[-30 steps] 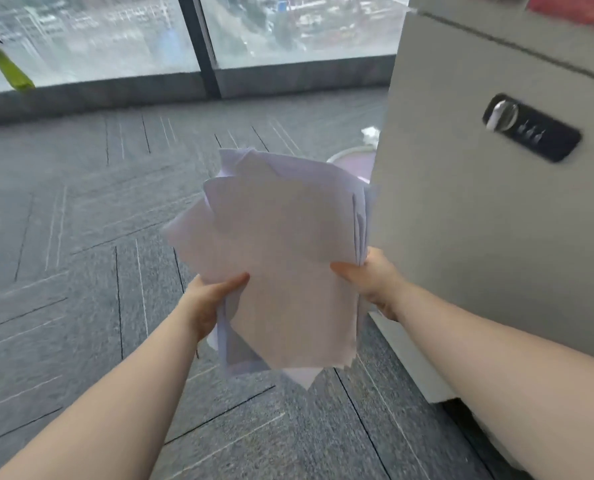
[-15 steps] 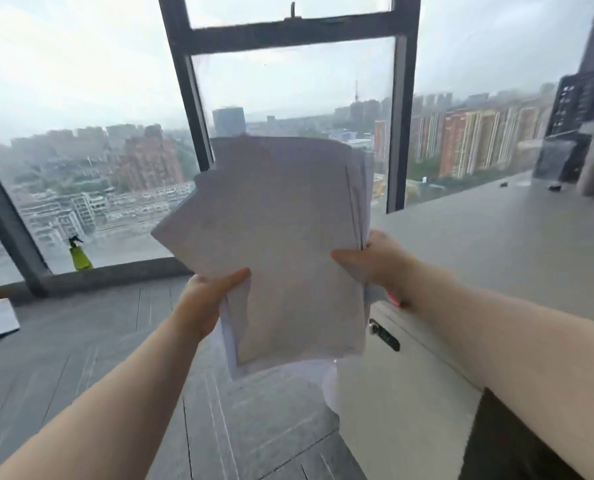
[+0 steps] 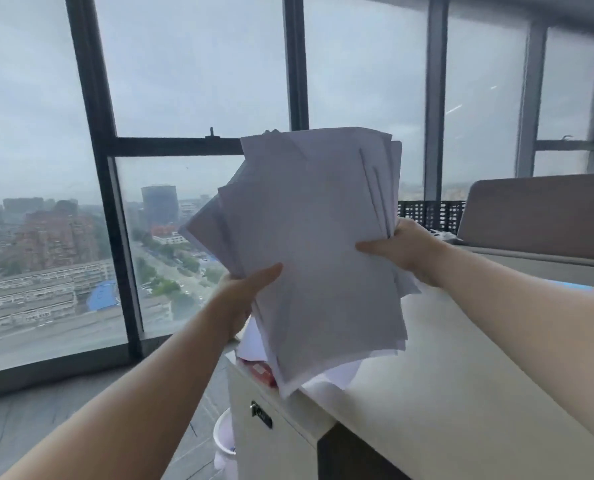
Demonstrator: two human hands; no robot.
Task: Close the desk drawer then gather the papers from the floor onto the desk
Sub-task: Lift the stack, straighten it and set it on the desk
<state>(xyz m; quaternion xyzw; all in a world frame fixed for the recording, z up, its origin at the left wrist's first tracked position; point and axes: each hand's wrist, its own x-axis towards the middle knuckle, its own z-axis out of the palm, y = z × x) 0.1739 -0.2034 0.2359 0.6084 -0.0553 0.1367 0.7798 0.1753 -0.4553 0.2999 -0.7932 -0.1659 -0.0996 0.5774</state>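
Papers point(image 3: 316, 258) sit in a loose, uneven stack held up in the air between both hands, fanned at the top and ragged at the bottom, with the lower corners hanging just above the near end of the desk point(image 3: 462, 368). Gripping from both sides probably keeps the mismatched sheets from sliding out of the stack, and holding it upright over the desktop looks like the set-up for lowering it flat. The left hand point(image 3: 243, 289) is closed on the stack's left edge, with the thumb pressed across the front sheet and the fingers hidden behind. The right hand point(image 3: 403, 247) is clamped on the right edge higher up, thumb in front and fingers wrapped around the back. Neither hand touches anything else. Below the stack a white sheet point(image 3: 337, 372) already lies on the desk's corner, and something red point(image 3: 262, 370) shows at the top of the cabinet point(image 3: 275, 441) under the desk; whether the drawer there is fully shut cannot be told from this angle, though its lock point(image 3: 261, 414) faces outward on a flat front. A white bin point(image 3: 223, 441) stands on the floor beside the cabinet, and the tall window point(image 3: 198, 188) fills the background. The gathering step seems nearly finished, with only the set-down left.
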